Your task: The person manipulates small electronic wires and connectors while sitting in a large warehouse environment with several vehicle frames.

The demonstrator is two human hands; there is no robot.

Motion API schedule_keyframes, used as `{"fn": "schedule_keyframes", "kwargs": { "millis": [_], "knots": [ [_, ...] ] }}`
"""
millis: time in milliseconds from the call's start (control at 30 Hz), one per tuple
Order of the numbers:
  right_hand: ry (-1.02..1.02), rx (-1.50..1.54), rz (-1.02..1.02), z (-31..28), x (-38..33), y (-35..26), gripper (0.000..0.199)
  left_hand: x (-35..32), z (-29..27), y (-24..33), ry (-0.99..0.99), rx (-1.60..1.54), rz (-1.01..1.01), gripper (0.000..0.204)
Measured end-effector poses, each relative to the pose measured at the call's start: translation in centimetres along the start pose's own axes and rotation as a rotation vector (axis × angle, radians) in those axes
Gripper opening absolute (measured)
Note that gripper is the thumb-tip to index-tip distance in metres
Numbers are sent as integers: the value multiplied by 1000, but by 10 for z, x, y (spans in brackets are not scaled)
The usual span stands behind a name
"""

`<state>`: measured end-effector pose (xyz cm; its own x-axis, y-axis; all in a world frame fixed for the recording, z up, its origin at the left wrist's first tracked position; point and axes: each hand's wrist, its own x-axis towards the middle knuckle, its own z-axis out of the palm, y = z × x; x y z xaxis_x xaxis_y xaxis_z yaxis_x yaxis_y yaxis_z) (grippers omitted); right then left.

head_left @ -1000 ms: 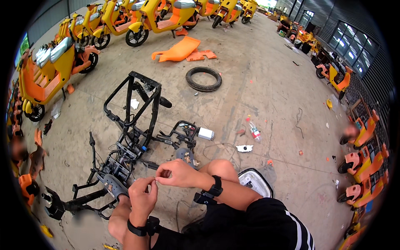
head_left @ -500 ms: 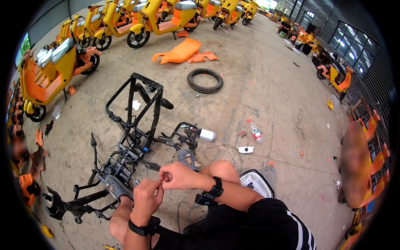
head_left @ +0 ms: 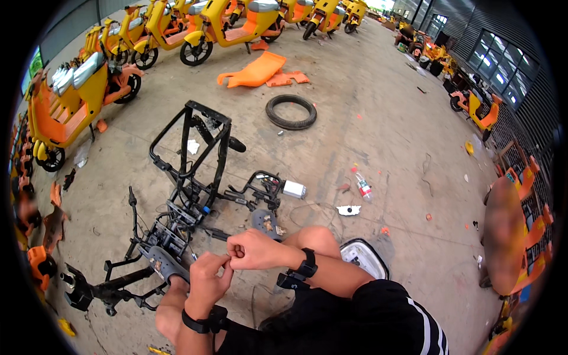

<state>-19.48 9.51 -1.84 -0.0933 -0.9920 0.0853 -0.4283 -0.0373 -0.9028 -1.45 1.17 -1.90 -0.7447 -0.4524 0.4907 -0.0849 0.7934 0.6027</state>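
Observation:
My left hand (head_left: 208, 277) and my right hand (head_left: 255, 248) meet fingertip to fingertip above my lap, both closed in a pinch. Whatever lies between the fingers is hidden or too small to name. Just beyond them, a stripped black scooter frame (head_left: 192, 171) lies on the concrete, its fork end (head_left: 80, 290) toward the left. Bare metal brackets and wiring (head_left: 168, 234) show along its middle. My grey clogs (head_left: 167, 263) rest against and beside the frame. A black strap with a small box (head_left: 204, 322) sits on each wrist.
Right of my knee is a white, black-rimmed shell (head_left: 364, 260). Ahead lie a silver box (head_left: 294, 189), a plastic bottle (head_left: 363, 188), a white part (head_left: 349, 210), a tyre (head_left: 291, 122) and orange panels (head_left: 254, 72). Yellow scooters (head_left: 231, 29) line the back and left. People sit farther off.
My hands stay pinched together in nearly the same place, the right one a touch lower. The view has shifted very slightly; the frame and floor items lie as before.

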Motion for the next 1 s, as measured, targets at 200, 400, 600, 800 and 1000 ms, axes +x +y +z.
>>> {"fn": "schedule_keyframes", "kwargs": {
  "millis": [200,400,600,800,1000],
  "knots": [
    [97,118,-28,9,-10,-3,15,2,-3,8,12,-136,35,19],
    [146,124,-56,16,-7,-13,12,-4,-7,2,86,-177,-4,15],
    [236,94,-158,13,-5,-9,13,-2,-9,9,138,-272,-67,13],
    [310,433,72,-8,-8,5,7,-1,-29,5,165,-373,-220,11],
    [191,244,-106,5,-3,-5,15,-2,-22,6,146,-309,-199,11]
  ]
}}
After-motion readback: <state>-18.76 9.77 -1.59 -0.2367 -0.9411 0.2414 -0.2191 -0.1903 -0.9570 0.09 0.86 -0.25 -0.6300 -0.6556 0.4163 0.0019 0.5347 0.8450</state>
